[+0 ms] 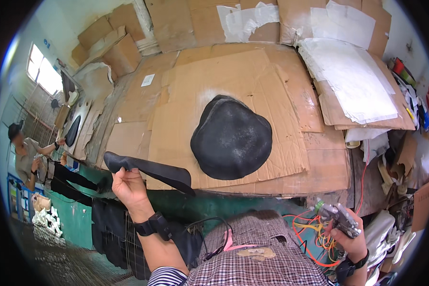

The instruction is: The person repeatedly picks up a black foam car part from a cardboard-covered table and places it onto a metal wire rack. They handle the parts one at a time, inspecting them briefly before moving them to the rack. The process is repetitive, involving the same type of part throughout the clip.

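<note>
Two hands [131, 189] [353, 242] grip one black piece [162, 173] left, one spray gun [341, 221] right

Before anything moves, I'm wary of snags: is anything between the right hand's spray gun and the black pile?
Nothing visible stands between the spray gun in the right hand and the black pile, which lies on flat cardboard. The orange hose loops beside the hand, off that line.

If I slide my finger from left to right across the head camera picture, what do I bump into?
The other person → the left hand → the rounded black pile → the silver tool in the right hand → the brown cardboard box near the edge.
</note>
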### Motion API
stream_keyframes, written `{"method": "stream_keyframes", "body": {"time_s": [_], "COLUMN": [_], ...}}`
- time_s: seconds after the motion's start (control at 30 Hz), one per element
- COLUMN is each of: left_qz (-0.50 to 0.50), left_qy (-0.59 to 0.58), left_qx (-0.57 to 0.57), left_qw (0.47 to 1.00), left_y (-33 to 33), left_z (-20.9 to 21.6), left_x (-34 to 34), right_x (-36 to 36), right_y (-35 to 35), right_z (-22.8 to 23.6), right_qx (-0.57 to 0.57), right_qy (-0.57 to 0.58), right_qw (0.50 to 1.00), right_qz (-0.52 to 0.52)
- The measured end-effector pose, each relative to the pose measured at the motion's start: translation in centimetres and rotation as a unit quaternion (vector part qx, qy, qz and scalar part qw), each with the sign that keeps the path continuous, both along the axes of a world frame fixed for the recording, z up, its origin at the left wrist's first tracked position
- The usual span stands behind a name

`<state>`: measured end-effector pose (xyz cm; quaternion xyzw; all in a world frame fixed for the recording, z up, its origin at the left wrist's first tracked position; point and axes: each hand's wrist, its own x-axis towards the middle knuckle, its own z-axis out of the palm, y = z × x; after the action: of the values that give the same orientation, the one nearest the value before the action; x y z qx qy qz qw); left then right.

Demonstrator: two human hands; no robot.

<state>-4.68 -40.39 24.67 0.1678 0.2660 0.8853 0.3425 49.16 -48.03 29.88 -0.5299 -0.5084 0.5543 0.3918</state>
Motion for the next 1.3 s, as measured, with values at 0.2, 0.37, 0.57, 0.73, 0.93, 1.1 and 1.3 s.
{"method": "stream_keyframes", "body": {"time_s": [0.2, 0.37, 0.57, 0.73, 0.93, 1.1, 1.3], "left_qz": [0.033, 0.05, 0.076, 0.103, 0.165, 0.199, 0.304], "left_qy": [-0.005, 0.006, -0.011, -0.02, -0.051, -0.127, -0.221], "left_qx": [-0.024, -0.042, -0.043, -0.038, -0.029, 0.013, -0.013], "left_qw": [0.999, 0.998, 0.996, 0.994, 0.985, 0.972, 0.927], "left_y": [-0.5, -2.2, -4.5, -7.4, -15.1, -21.4, -31.6], "left_z": [0.1, -1.7, -2.2, -3.8, -5.0, -7.3, -13.9], "left_x": [0.7, -1.3, -2.0, -2.9, -3.5, -4.9, -9.0], "right_x": [-1.1, 2.2, 2.8, 0.7, -8.2, -15.6, -26.0], "right_y": [2.7, 1.8, 2.5, 4.0, 5.7, 3.4, 2.0], "right_z": [-1.0, -3.2, -1.5, -1.9, -3.2, -2.9, -1.6], "right_qx": [0.024, 0.008, -0.018, -0.017, 0.014, -0.046, -0.15], "right_qy": [0.037, -0.008, -0.001, 0.026, 0.066, -0.023, -0.255], "right_qw": [0.995, 0.993, 1.0, 0.996, 0.993, 0.965, 0.868], "right_qz": [-0.084, 0.119, -0.012, 0.081, 0.099, 0.256, 0.4]}}
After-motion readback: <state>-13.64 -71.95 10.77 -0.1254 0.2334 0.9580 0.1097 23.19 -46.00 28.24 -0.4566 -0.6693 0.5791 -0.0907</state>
